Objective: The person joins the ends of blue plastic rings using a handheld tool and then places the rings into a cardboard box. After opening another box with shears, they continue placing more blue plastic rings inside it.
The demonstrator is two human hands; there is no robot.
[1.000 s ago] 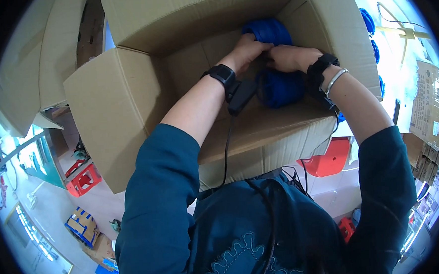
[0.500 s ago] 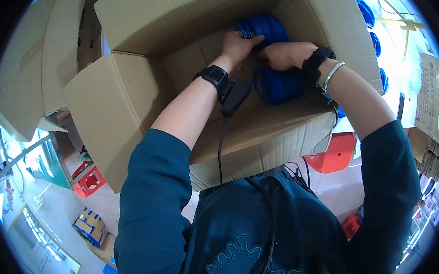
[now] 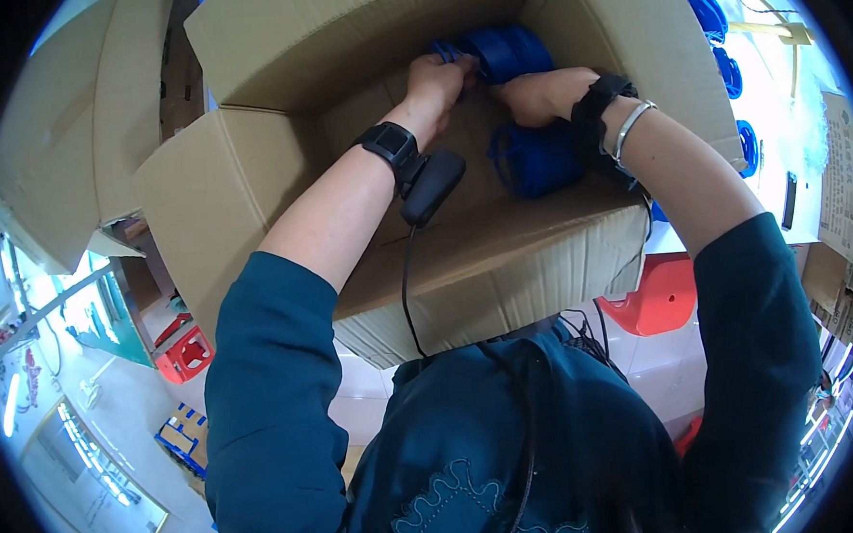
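Inside the open cardboard box (image 3: 505, 286), two groups of blue round plastic pieces lie on their sides. The upper blue stack (image 3: 510, 52) rests against the far wall; the lower blue piece (image 3: 540, 159) shows an open round end facing left. My left hand (image 3: 438, 81) is closed, thumb and fingers pinching a blue ring-shaped piece (image 3: 446, 49) at the left end of the upper stack. Just below that stack is my right hand (image 3: 538, 97), back of the hand toward me, its fingers bent inward and mostly hidden. Whether it grips the stack cannot be seen.
Box flaps stand out at the left (image 3: 200, 187) and right. More blue round pieces (image 3: 708, 15) sit on a white surface beyond the right flap. A red stool (image 3: 655, 295) stands below the box. A black cable (image 3: 407, 296) hangs from my left wrist device.
My left hand has shifted left, and a blue ring-shaped piece now shows in its fingers, left of the upper stack. My right hand has moved slightly up and left.
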